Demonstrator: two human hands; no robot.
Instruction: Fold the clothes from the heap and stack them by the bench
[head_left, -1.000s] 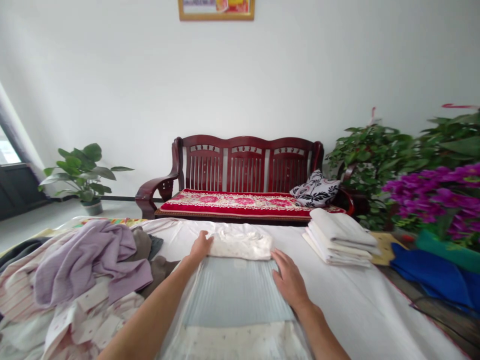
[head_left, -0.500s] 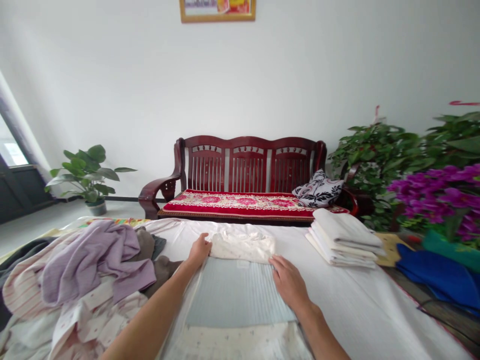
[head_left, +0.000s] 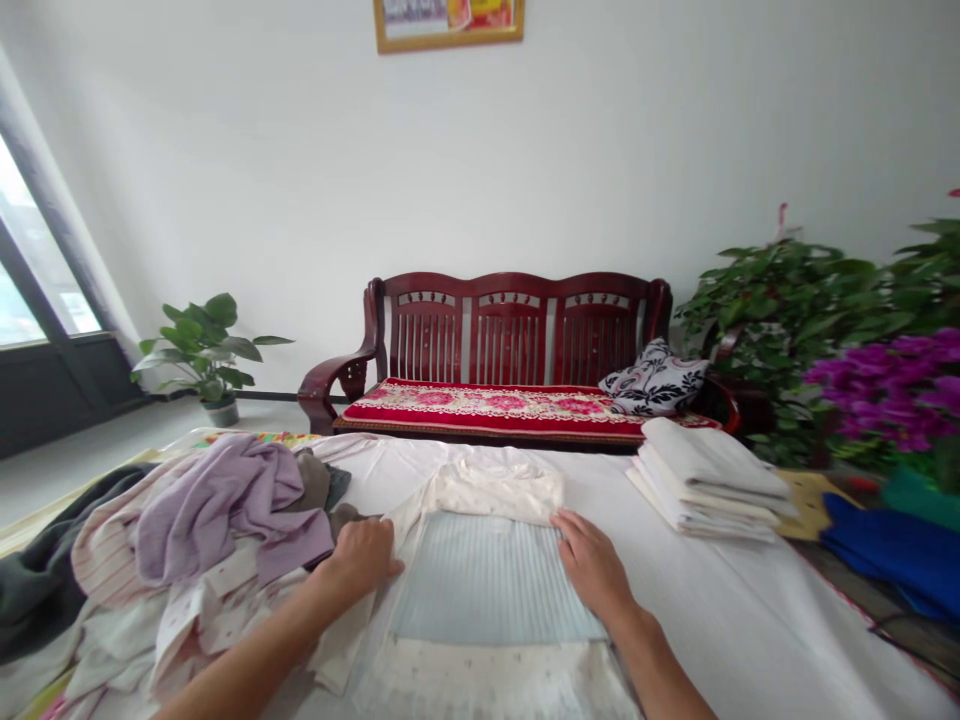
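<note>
Expect light, limp, soft pale shirt (head_left: 499, 492); best held by shoulders. With left hand (head_left: 360, 556) at shirt's left sleeve (head_left: 409, 520), cannot tell if clamped; with right hand (head_left: 597, 562) at shirt's right edge, fingers extended, unclamped.

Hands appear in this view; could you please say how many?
2: the left hand at a sleeve of the long-sleeved top, the right hand at its opposite side.

I read the shirt (head_left: 487, 585) as matt cloth, ribbed across the middle; bench (head_left: 508, 312): glossy wood; lilac garment (head_left: 217, 505): matt, crinkled cloth.
</note>
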